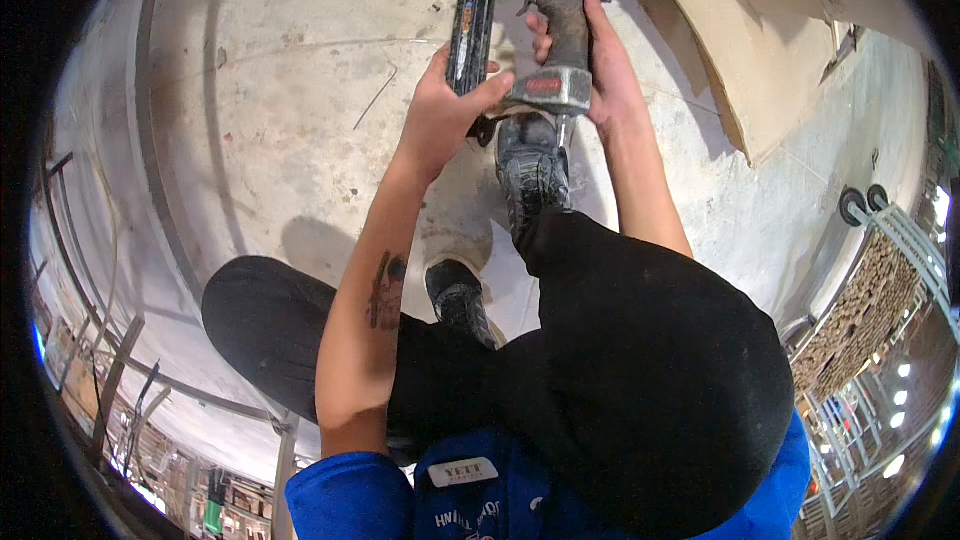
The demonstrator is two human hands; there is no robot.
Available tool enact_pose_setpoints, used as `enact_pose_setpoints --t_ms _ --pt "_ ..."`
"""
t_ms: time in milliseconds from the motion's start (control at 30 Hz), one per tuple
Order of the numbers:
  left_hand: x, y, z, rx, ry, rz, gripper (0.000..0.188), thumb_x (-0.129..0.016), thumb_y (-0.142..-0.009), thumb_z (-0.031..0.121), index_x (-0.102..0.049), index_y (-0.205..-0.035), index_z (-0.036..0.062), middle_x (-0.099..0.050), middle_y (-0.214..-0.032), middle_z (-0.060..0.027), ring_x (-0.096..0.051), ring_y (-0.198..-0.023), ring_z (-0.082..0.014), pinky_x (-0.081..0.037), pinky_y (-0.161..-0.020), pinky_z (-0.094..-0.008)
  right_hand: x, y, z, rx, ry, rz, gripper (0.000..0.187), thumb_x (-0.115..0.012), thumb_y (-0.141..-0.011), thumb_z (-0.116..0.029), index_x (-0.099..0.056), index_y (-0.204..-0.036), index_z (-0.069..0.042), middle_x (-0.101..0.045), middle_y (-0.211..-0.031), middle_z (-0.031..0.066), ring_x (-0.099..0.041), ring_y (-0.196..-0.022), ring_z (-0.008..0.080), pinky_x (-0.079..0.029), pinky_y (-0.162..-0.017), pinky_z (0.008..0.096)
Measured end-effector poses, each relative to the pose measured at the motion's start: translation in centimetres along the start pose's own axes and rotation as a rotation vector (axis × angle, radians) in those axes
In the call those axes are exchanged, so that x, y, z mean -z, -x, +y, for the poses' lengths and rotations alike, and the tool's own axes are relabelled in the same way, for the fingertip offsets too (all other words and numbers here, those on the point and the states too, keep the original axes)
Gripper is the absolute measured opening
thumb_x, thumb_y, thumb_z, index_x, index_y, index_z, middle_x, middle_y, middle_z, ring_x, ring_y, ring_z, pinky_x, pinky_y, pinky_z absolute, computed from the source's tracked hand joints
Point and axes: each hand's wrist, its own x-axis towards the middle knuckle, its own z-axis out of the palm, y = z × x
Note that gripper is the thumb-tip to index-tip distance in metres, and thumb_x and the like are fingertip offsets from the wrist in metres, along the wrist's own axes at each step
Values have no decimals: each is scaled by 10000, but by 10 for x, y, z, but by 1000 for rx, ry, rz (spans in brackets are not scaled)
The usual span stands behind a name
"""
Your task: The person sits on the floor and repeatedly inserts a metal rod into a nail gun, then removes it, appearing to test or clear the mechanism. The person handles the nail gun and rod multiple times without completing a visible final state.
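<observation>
A worn dark-grey pneumatic nail gun (568, 25) is held up in front of my shins, above the concrete floor. My right hand (617, 80) is wrapped round its handle from the right, with fingertips showing on the handle's left side near the trigger. On the left of the tool, my left hand (450, 110) grips the lower end of the long black magazine (470, 28), its thumb reaching toward the base of the handle. A metal air fitting (565, 128) sticks down from that base. Most of the right fingers are hidden behind the handle.
Tan boards (715, 60) lie at the upper right. A wheeled metal rack (875, 280) with a brown, ridged load stands at the right. Metal frames (115, 380) stand at the lower left. A thin rod (376, 97) lies on the floor (300, 140). My black shoes (530, 165) are below the tool.
</observation>
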Motion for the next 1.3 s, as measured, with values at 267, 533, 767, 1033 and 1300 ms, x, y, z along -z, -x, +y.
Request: enact_pose_setpoints --t_ms 267,533,767,1033,1300 --pt "-6 9 22 -418 -581 120 959 -903 -756 278 -392 -1497 -54 -597 -1341 -217 -610 -1208 -282 -480 -1032 -368 5 15 12 110 -166 -29 191 -683 -976 -192 -529 -1061 -118 -552 -736 -8 -563 -613 128 -501 -560 301" --pt "-10 21 8 -450 -857 197 728 -891 -765 283 -569 -1382 71 -578 -1422 -223 -648 -1159 -350 -522 -972 -382 12 20 13 106 -110 109 188 -660 -969 -155 -497 -1053 -114 -529 -741 -4 -563 -615 139 -492 -497 321" --pt "-17 21 -15 -507 -913 315 420 -892 -750 307 -659 -989 52 -674 -1312 -139 -728 -855 -263 -579 -754 -357 21 25 30 176 -159 172 189 -630 -974 -145 -481 -1085 -111 -518 -774 -2 -562 -620 147 -480 -460 334" --pt "-11 26 -20 -488 -868 552 472 -863 -793 358 -534 -723 26 -733 -1111 -111 -633 -672 -264 -510 -620 -353 14 23 23 335 -202 124 155 -605 -967 -87 -494 -1074 -70 -514 -774 14 -543 -622 144 -483 -572 321" --pt "28 25 -10 -121 -837 117 446 -794 -856 318 -510 -686 19 -580 -624 -92 -497 -542 -237 -410 -551 -362 30 21 11 386 -208 133 101 -596 -987 -104 -500 -1017 -94 -485 -755 -6 -501 -632 118 -456 -607 308"
